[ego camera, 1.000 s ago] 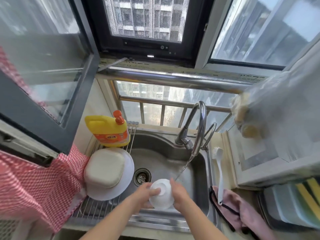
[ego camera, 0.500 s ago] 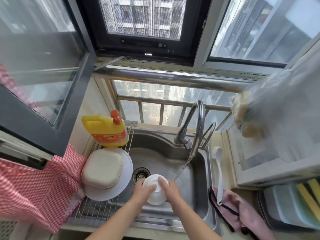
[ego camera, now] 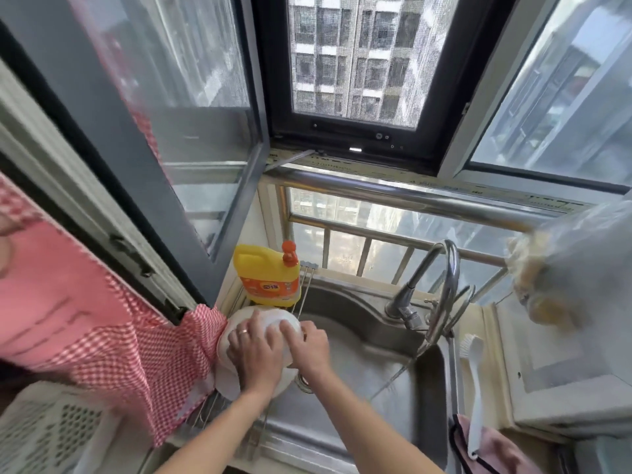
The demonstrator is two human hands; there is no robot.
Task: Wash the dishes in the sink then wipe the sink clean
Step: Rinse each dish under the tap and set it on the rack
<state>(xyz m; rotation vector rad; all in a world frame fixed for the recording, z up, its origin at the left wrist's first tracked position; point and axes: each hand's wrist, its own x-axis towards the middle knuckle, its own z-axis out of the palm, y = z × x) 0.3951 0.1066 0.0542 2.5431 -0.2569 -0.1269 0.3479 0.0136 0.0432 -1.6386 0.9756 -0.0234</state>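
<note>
Both hands sit at lower centre-left of the frame, on top of an upturned white bowl. The left hand, a ring on one finger, lies over the bowl's near side with fingers curved to its dome; the right hand lies on the bowl's right side, fingers curved over it too. Both hold the bowl between them.

The bowl rests on the stack of white dishes on the wire rack across the sink's left edge. The stack's left rim touches the pink checked cloth, which hangs down at the left. Just behind the bowl, toward upper centre, stands the yellow detergent bottle, close to the open window frame.

To the right, the steel sink basin lies open below the right forearm, the drain partly hidden by the wrist. The faucet arches over the basin's right side with a thin stream running. At the right rim lie a white brush and a pink rag.
</note>
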